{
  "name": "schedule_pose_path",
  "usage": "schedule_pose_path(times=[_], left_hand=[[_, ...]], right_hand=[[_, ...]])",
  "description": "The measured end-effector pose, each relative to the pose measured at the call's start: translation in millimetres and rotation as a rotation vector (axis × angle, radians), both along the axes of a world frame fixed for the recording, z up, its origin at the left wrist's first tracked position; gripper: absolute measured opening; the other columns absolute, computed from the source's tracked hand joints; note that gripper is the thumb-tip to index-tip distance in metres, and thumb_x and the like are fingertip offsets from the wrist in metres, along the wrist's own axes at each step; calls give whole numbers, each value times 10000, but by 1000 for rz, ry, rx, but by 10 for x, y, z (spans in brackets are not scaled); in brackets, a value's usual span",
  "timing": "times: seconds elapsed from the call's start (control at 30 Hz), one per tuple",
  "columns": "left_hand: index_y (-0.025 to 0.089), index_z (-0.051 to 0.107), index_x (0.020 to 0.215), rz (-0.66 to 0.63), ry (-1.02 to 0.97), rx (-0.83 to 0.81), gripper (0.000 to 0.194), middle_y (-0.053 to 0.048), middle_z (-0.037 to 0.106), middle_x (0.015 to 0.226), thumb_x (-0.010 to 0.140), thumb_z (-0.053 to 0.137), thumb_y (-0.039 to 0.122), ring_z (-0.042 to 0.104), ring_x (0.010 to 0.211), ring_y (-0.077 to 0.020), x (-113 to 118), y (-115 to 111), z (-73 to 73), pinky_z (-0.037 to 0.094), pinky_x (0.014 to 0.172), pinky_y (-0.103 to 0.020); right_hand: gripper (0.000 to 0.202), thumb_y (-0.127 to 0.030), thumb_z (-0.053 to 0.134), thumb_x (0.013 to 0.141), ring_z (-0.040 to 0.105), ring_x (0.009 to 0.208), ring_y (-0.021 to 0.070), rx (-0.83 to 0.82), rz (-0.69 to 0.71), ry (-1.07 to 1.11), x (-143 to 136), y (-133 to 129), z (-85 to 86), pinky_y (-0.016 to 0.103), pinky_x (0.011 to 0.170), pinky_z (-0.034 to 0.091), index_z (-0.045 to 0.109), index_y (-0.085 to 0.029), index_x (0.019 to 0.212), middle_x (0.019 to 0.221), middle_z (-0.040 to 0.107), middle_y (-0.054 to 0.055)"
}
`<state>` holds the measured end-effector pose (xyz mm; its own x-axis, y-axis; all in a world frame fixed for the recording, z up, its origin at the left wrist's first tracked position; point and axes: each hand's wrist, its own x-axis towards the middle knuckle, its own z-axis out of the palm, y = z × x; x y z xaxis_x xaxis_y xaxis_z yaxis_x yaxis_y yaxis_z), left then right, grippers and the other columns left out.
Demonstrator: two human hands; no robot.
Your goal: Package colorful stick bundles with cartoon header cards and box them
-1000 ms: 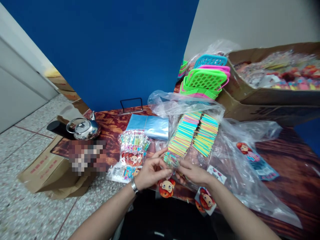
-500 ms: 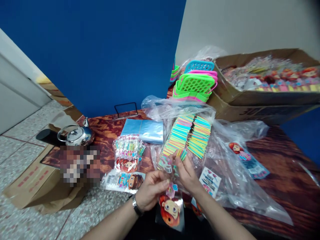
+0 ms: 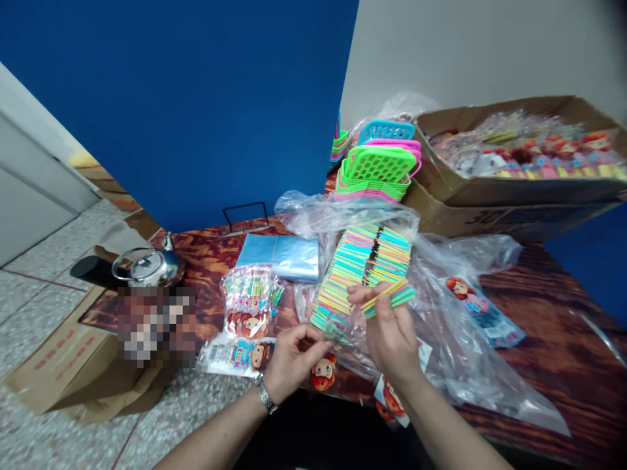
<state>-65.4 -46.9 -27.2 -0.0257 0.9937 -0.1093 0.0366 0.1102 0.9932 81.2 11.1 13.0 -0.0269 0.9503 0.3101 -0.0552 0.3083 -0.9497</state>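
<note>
Between the fingers of my right hand is a small bundle of yellow and teal sticks, held over the lower part of the stick pile. The pile of colourful sticks lies in rows on clear plastic. My left hand is closed, thumb and fingers pinched together; whatever they grip is too small to make out. Just right of it is a printed red-haired character. Left of my left hand lie printed packets and another packet with a brown-haired character.
Blue plastic sleeves lie behind the packets. Stacked green, pink and blue baskets stand at the back, beside a cardboard box full of packets. A metal kettle is at the left. Clear plastic spreads at the right.
My right hand has moved right, away from my left hand, with the sticks now fanned in its fingers. The red-haired character has moved up and left, near my left hand.
</note>
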Motion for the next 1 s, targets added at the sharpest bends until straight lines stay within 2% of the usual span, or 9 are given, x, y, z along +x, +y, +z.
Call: schedule_pose_path(times=[0.07, 0.17, 0.37, 0.5, 0.57, 0.7, 0.8, 0.87, 1.0], left_hand=[[129, 604, 690, 25, 99, 19, 208, -15, 616, 636, 746, 648, 325, 523, 552, -104, 32, -1, -32, 404, 526, -198], [131, 615, 698, 49, 184, 52, 210, -22, 632, 642, 748, 641, 333, 535, 538, -109, 70, -5, -60, 416, 515, -199], [140, 628, 687, 83, 291, 122, 176, -17, 642, 629, 749, 638, 304, 547, 525, -111, 93, -5, -23, 428, 519, -201], [150, 643, 705, 109, 305, 157, 149, -24, 661, 649, 759, 631, 289, 567, 529, -117, 84, 15, 0, 440, 524, -207], [156, 657, 736, 106, 291, 182, 142, -37, 676, 684, 768, 626, 291, 589, 558, -129, 58, 32, 6, 455, 543, -215], [177, 693, 825, 63, 254, 282, 121, -60, 699, 761, 767, 635, 266, 622, 641, -159, -22, 62, 25, 467, 590, -235], [183, 702, 871, 42, 227, 306, 142, -68, 703, 784, 773, 631, 257, 623, 656, -162, -68, 71, 39, 464, 597, -236], [182, 702, 884, 26, 240, 313, 149, -69, 699, 786, 781, 622, 254, 621, 677, -165, -77, 72, 39, 464, 617, -239], [183, 698, 897, 0, 274, 338, 152, -70, 694, 809, 789, 612, 245, 620, 724, -171, -68, 57, 43, 461, 667, -248]], right_hand=[[226, -383, 322, 932, 566, 958, 198, 13, -37, 54, -58, -21, 86, 441, 913, 395, 489, -238, 980, 854, 616, 21], [245, -383, 329, 929, 549, 994, 204, 38, -39, 0, -141, -61, 146, 445, 934, 373, 523, -233, 943, 886, 625, 33], [275, -335, 323, 938, 479, 1106, 209, 53, -9, -126, -199, -92, 89, 433, 986, 316, 570, -214, 919, 963, 620, 46], [249, -334, 314, 938, 482, 1115, 210, 29, 37, -154, -185, -133, 38, 420, 976, 346, 532, -222, 984, 1031, 607, 52], [240, -335, 333, 930, 473, 1138, 218, 21, 97, -249, -141, -157, 29, 415, 973, 360, 513, -222, 1041, 1171, 550, 72], [320, -330, 402, 899, 346, 1267, 258, 170, 158, -442, 13, -149, 54, 479, 1035, 285, 437, -222, 1198, 1368, 382, 104], [345, -266, 431, 884, 414, 1219, 249, 252, 120, -470, 116, -92, 91, 477, 1002, 338, 410, -225, 1226, 1301, 442, 122], [274, -221, 475, 859, 483, 1145, 241, 338, 96, -536, 147, -55, 107, 462, 965, 379, 491, -237, 1132, 1208, 511, 107], [164, -186, 557, 807, 572, 990, 214, 512, 153, -737, 135, -46, 104, 478, 993, 345, 597, -254, 950, 1036, 607, 55]])
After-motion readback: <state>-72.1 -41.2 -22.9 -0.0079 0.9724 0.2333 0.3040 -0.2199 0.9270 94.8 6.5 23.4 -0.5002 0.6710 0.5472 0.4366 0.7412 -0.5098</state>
